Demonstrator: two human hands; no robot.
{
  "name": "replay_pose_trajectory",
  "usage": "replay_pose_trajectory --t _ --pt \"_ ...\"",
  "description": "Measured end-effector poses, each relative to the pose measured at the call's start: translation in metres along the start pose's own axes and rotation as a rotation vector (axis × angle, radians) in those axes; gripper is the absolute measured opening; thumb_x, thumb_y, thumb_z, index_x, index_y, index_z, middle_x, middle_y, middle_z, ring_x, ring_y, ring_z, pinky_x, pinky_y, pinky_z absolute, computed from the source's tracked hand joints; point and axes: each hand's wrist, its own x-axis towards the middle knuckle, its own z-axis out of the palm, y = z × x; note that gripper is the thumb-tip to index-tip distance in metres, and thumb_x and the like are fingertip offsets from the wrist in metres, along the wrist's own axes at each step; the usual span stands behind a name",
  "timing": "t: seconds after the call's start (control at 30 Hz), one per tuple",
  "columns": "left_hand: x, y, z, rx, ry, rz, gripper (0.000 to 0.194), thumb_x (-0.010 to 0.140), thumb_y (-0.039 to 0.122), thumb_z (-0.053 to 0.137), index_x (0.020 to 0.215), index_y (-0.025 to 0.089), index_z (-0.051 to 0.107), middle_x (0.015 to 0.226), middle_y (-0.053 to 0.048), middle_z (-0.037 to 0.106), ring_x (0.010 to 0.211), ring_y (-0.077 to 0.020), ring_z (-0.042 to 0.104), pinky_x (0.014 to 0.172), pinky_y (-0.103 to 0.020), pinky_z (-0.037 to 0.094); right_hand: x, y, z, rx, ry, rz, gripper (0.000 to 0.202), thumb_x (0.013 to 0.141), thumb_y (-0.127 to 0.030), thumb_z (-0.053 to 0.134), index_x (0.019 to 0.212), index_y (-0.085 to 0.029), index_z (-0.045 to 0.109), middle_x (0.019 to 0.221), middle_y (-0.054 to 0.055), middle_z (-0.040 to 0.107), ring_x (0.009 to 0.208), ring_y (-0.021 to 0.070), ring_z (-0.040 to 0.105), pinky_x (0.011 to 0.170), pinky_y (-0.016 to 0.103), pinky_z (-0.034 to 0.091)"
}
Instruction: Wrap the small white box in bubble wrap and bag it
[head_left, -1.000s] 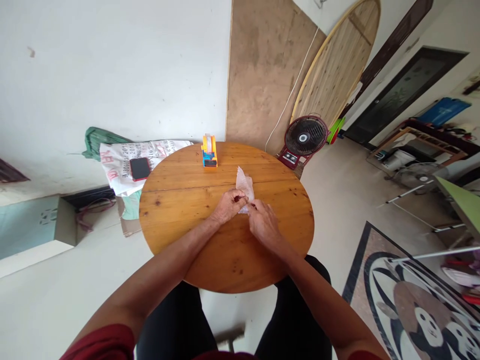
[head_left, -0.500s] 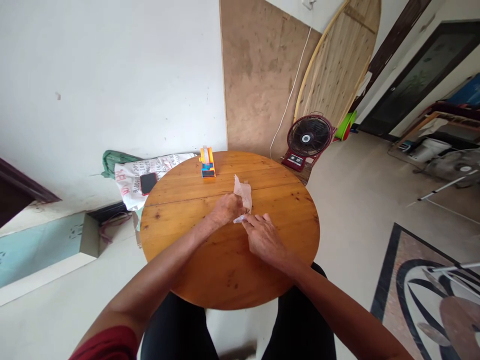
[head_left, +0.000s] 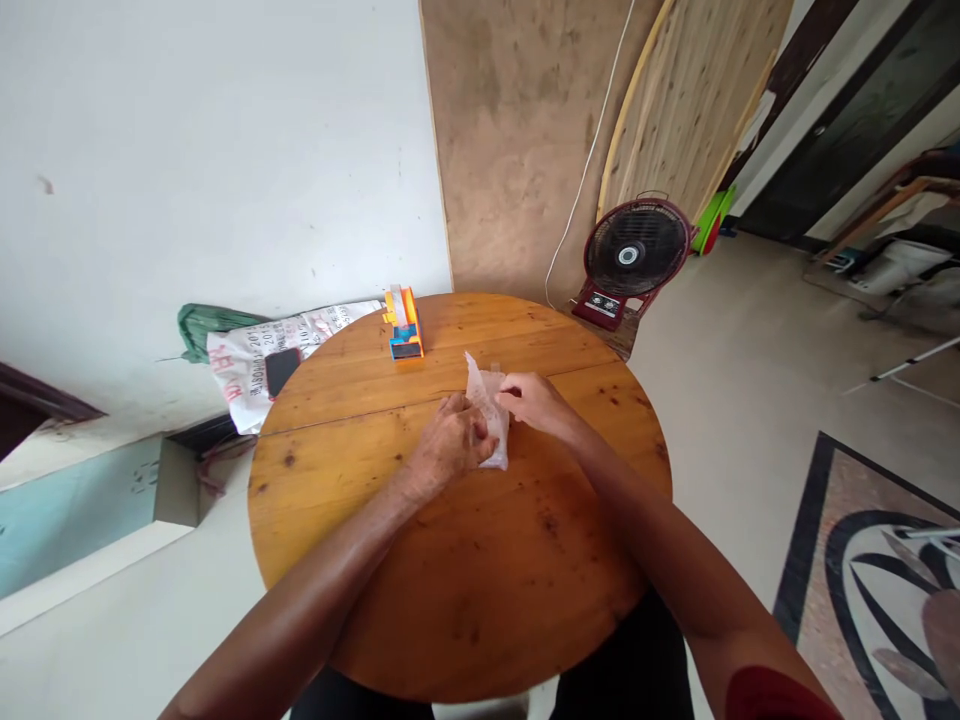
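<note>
Translucent whitish packet of thin plastic wrap (head_left: 495,440) lies nr the middle of the round, varnished orange-brown wooden tabletop (head_left: 465,560), btwn the two hands; its far end sticks up in a thin point, near end sits lower. Left hand (head_left: 454,440) has fingers curled in on the packet's left side, grasping it, thumb twd the near end. Right hand (head_left: 536,402) is at the packet's far right edge, thumb & forefinger bent close tog.; too small & covered there, so can't tell if it's pinching the plastic or just touching

Orange-and-blue plastic tape dispenser (head_left: 407,345) w/ a roll of clear tape (head_left: 397,305) stands nr the far left rim, well apart from both hands. Just off the left rim: flat black phone-like slab w/ red edge (head_left: 283,373) on a white printed sack (head_left: 232,370), green bag (head_left: 202,330) beside it. Round dark-red fan w/ black grille (head_left: 637,250) stands past the far right rim
</note>
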Motion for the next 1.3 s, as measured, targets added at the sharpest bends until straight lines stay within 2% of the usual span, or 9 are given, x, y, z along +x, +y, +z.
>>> replay_pose_trajectory --t 0.27,0.43,0.57,0.67,0.87,0.97,1.03,1.17,1.3 --pt "0.001 -0.002 0.002 -0.16 -0.028 -0.034 0.011 0.069 0.019 0.071 0.066 0.018 0.06 0.103 -0.007 0.061 0.092 -0.0212 0.064 0.085 -0.037 0.055 0.012 -0.015 0.008 -0.163 -0.072 0.053 0.035 0.073 -0.042 0.066 0.049 -0.02 0.056 0.048 -0.002 0.052 0.048 0.0108 0.041 0.05 0.027 0.024" --pt "0.0 -0.002 0.003 -0.167 -0.042 -0.072 0.014 0.068 0.019 0.071 0.065 0.018 0.058 0.106 -0.009 0.061 0.094 -0.0228 0.064 0.081 -0.036 0.056 0.006 -0.013 0.006 -0.196 -0.086 0.011 0.022 0.073 -0.021 0.058 0.052 -0.02 0.058 0.053 -0.001 0.058 0.051 0.0116 0.045 0.052 0.027 0.025" --pt "0.002 0.0 0.0 -0.193 -0.103 -0.067 0.013 0.072 0.02 0.068 0.067 0.018 0.057 0.119 -0.012 0.06 0.117 -0.0291 0.059 0.086 -0.037 0.055 -0.001 -0.01 -0.004 -0.074 -0.08 0.077 0.018 0.076 -0.018 0.053 0.058 -0.02 0.059 0.048 -0.001 0.058 0.048 0.012 0.05 0.05 0.025 0.029" --pt "0.004 0.003 -0.004 -0.249 -0.186 -0.075 0.014 0.075 0.018 0.064 0.066 0.02 0.052 0.104 -0.009 0.068 0.135 -0.0271 0.046 0.095 -0.035 0.052 -0.004 -0.009 -0.011 0.044 -0.084 0.121 0.014 0.076 -0.019 0.052 0.064 -0.019 0.058 0.048 -0.002 0.06 0.045 0.0121 0.054 0.05 0.023 0.035" --pt "0.005 0.004 -0.003 -0.313 -0.22 -0.119 0.012 0.077 0.019 0.06 0.07 0.021 0.05 0.115 -0.009 0.066 0.134 -0.0242 0.048 0.098 -0.035 0.049 0.0 -0.006 -0.007 0.322 -0.093 0.143 0.013 0.077 -0.019 0.051 0.066 -0.018 0.055 0.06 0.0 0.065 0.054 0.0137 0.063 0.052 0.021 0.045" --pt "0.004 0.002 -0.002 -0.279 -0.226 -0.073 0.012 0.077 0.018 0.06 0.07 0.021 0.05 0.102 -0.007 0.068 0.136 -0.025 0.045 0.102 -0.037 0.046 0.001 -0.004 -0.005 0.44 -0.141 0.165 0.012 0.079 -0.019 0.05 0.069 -0.017 0.056 0.066 0.0 0.065 0.059 0.0143 0.064 0.054 0.022 0.049" --pt "0.004 0.001 -0.002 -0.221 -0.204 -0.023 0.013 0.076 0.018 0.061 0.069 0.021 0.051 0.095 -0.006 0.068 0.137 -0.0257 0.043 0.105 -0.039 0.043 0.002 -0.001 -0.005 0.457 -0.175 0.111 0.011 0.08 -0.018 0.05 0.073 -0.017 0.059 0.07 0.0 0.065 0.063 0.0141 0.065 0.059 0.023 0.051" --pt "0.002 0.003 -0.002 -0.107 -0.103 0.06 0.01 0.075 0.019 0.062 0.07 0.019 0.053 0.112 -0.01 0.062 0.129 -0.0288 0.047 0.103 -0.044 0.043 0.002 0.006 -0.009 0.318 -0.169 -0.07 0.026 0.081 -0.014 0.049 0.1 -0.018 0.067 0.076 -0.001 0.068 0.07 0.0137 0.064 0.069 0.024 0.051" --pt "0.002 0.005 -0.001 -0.046 -0.051 0.082 0.008 0.072 0.018 0.064 0.073 0.017 0.055 0.111 -0.011 0.058 0.108 -0.0271 0.054 0.093 -0.042 0.047 0.002 0.01 -0.012 0.14 -0.14 -0.304 0.041 0.088 -0.013 0.045 0.122 -0.025 0.065 0.109 0.003 0.07 0.1 0.0177 0.063 0.09 0.03 0.048"
